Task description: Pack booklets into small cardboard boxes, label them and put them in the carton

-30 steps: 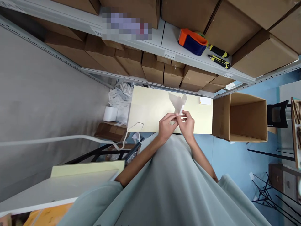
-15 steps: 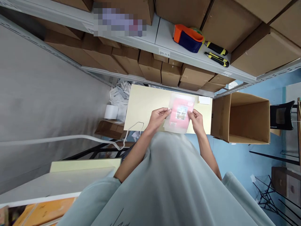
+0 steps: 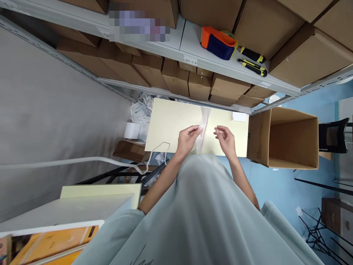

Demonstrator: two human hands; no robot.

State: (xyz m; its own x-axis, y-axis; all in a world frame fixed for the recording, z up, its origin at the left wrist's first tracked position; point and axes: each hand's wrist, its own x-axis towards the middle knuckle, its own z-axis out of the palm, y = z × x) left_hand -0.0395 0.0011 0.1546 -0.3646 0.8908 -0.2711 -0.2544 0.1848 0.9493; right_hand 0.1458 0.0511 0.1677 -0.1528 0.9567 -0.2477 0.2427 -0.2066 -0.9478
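A thin pink packet in a translucent plastic sleeve [image 3: 204,127] stands turned nearly edge-on above the cream tabletop [image 3: 171,117]. My left hand [image 3: 189,139] pinches its left side between thumb and fingers. Only a narrow pink strip of the packet shows, so its printed front is hidden. To the right, my right hand [image 3: 226,140] is off the packet, its fingers loosely bent and apart with nothing visible in them. A small white box [image 3: 239,116] lies at the table's far right corner.
Shelves of cardboard boxes [image 3: 176,73] overhang the table's far side. Utility knives [image 3: 252,68] and an orange and blue tape dispenser [image 3: 219,42] lie on the upper shelf. An open carton [image 3: 292,138] stands right; a white cable [image 3: 96,159] crosses from the left.
The packet has turned from facing me to nearly edge-on. My right hand has let go of its right edge and moved slightly away; my left hand still grips it.
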